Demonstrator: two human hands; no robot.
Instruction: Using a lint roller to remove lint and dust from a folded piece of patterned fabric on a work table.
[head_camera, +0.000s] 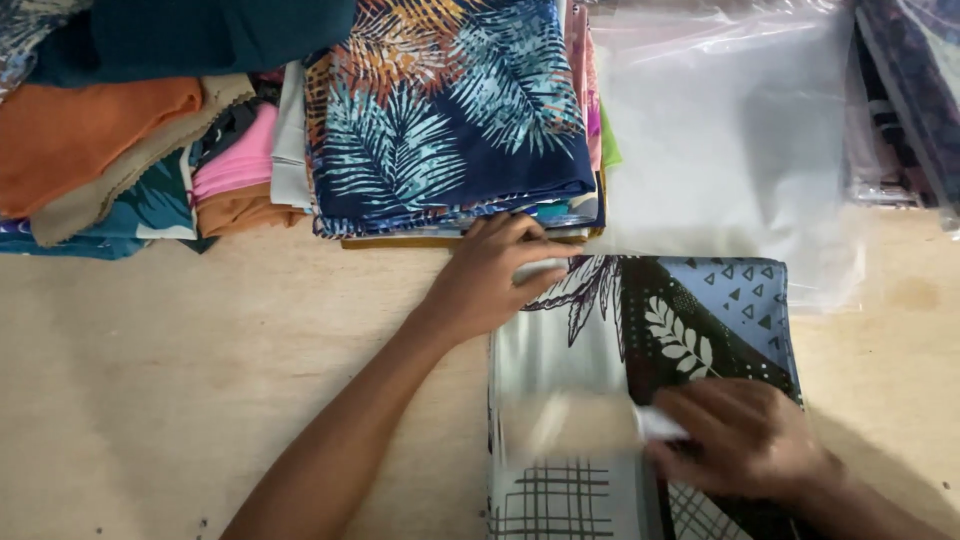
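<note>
Bagged patterned cloth (680, 330) under both hands, bare wooden table (150, 380) leftward.

A folded cloth (640, 400) shows pale grey with dark grid lines, black with white leaves, and blue with dark triangles. A navy cloth (450, 110) carries teal and orange palm fronds. Beside it lie orange (80, 130), pink (235, 160) and beige (130, 165) fabrics on a light tan counter (150, 380).

Both forearms show bare, no sleeves, rings or watch apparently worn.
</note>
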